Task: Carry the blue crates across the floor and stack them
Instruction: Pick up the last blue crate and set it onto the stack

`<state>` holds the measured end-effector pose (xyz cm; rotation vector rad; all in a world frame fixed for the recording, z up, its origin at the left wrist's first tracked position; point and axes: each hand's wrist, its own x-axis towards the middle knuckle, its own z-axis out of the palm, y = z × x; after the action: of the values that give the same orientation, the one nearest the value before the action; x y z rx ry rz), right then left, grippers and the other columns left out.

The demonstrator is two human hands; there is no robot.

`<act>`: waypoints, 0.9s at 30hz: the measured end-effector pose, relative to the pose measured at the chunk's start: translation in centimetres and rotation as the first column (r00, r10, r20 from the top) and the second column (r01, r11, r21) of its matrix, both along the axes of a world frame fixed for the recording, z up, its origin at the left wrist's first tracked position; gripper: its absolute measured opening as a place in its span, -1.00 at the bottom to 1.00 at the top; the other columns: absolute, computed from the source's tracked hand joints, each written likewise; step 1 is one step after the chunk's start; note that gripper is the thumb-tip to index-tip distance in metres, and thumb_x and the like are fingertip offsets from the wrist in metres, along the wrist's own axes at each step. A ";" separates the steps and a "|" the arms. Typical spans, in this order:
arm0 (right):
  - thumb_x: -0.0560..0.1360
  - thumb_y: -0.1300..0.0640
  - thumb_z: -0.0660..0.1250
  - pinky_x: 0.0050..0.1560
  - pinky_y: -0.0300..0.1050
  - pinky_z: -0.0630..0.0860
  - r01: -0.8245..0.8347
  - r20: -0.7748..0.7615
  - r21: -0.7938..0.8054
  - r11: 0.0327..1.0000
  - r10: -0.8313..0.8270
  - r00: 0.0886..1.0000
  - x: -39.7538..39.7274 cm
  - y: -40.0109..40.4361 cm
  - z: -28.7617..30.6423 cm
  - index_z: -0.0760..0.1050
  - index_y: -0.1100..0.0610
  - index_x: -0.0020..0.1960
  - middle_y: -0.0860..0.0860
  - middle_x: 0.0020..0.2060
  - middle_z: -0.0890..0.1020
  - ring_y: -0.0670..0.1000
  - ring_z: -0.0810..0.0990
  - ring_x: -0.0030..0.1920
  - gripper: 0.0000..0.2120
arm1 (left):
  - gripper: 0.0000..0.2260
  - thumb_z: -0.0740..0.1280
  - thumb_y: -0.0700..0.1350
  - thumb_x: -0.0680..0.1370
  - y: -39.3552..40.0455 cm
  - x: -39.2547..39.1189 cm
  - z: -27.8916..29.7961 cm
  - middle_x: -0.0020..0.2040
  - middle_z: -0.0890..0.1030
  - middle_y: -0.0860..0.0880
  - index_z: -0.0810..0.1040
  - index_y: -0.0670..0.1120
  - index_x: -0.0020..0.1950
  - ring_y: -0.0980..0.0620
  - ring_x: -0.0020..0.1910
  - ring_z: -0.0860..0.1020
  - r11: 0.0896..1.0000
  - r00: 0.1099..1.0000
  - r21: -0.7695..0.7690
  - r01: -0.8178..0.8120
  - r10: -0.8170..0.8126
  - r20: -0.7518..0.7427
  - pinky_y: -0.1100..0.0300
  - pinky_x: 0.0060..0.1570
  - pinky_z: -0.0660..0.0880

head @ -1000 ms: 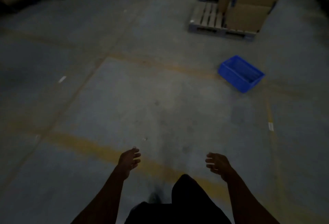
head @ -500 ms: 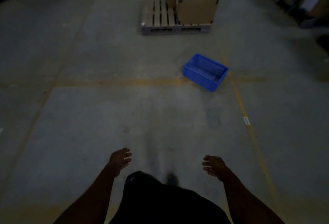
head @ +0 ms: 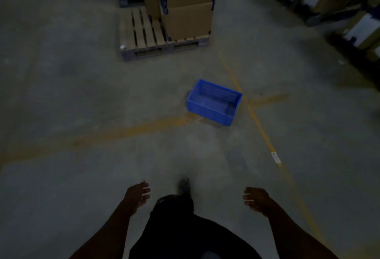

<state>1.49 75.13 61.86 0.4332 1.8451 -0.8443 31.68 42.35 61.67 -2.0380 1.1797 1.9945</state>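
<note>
One blue crate point(head: 207, 109) stands empty on the concrete floor ahead of me, a little right of centre, where two yellow floor lines meet. Its far wall is perforated. My left hand point(head: 136, 196) and my right hand point(head: 256, 199) hang low in front of my body, both empty with fingers loosely spread. They are well short of the crate, with open floor between. My foot point(head: 183, 186) steps forward between the hands.
A wooden pallet point(head: 144, 38) with tall cardboard boxes point(head: 188, 5) stands beyond the crate. Shelving with boxes point(head: 333, 1) runs along the far right. Yellow lines point(head: 261, 133) cross the floor. Bare concrete stretches to the left.
The view has swung and moved forward: the crate and pallet have come closer and shifted toward the centre. Both hands stay empty and low.
</note>
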 end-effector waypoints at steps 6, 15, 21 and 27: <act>0.55 0.11 0.36 -0.27 -0.17 0.39 0.119 -0.050 -0.021 0.993 -0.120 0.992 -9.3 -9.5 2.8 0.59 0.19 -0.05 0.13 -0.25 0.65 0.08 0.54 -0.34 -0.86 | -0.80 0.32 -0.06 0.64 -12.7 -14.2 2.9 -0.18 0.56 -0.14 0.57 -0.19 -0.02 -0.04 -0.32 0.47 0.961 0.962 -0.041 0.273 -0.272 0.041 0.19 -0.30 0.29; 0.56 0.11 0.35 -0.28 -0.17 0.36 0.227 -0.046 -0.050 0.973 -0.230 0.972 -24.0 -21.1 2.1 0.57 0.18 -0.06 0.13 -0.24 0.64 0.08 0.54 -0.34 -0.87 | -0.82 0.25 -0.12 0.66 -26.6 -34.1 2.4 -0.35 0.62 -0.06 0.59 -0.17 -0.03 0.05 -0.55 0.54 0.936 0.937 -0.077 0.343 -0.346 -0.041 0.23 -0.35 0.29; 0.58 0.10 0.33 -0.30 -0.19 0.33 0.206 0.002 -0.029 0.978 -0.207 0.978 -35.9 -28.5 0.2 0.55 0.17 -0.07 0.11 -0.27 0.61 0.06 0.53 -0.36 -0.86 | -0.78 0.22 -0.10 0.66 -32.6 -45.4 1.1 -0.26 0.64 -0.08 0.61 -0.16 0.01 0.01 -0.45 0.57 0.937 0.935 -0.033 0.349 -0.350 -0.053 0.28 -0.39 0.35; 0.61 0.11 0.28 -0.32 -0.18 0.34 0.186 0.020 -0.023 0.982 -0.185 0.983 -46.1 -34.7 -1.2 0.53 0.21 -0.01 0.12 -0.29 0.59 0.06 0.50 -0.37 -0.84 | -0.78 0.20 -0.10 0.65 -38.8 -57.4 -0.3 -0.40 0.61 -0.03 0.57 -0.15 -0.06 0.01 -0.52 0.53 0.900 0.903 0.074 0.429 -0.431 0.004 0.27 -0.41 0.30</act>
<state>-44.58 40.48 60.67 0.6021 1.7958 -0.9848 -25.73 3.58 61.38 -1.5810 1.3852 1.7655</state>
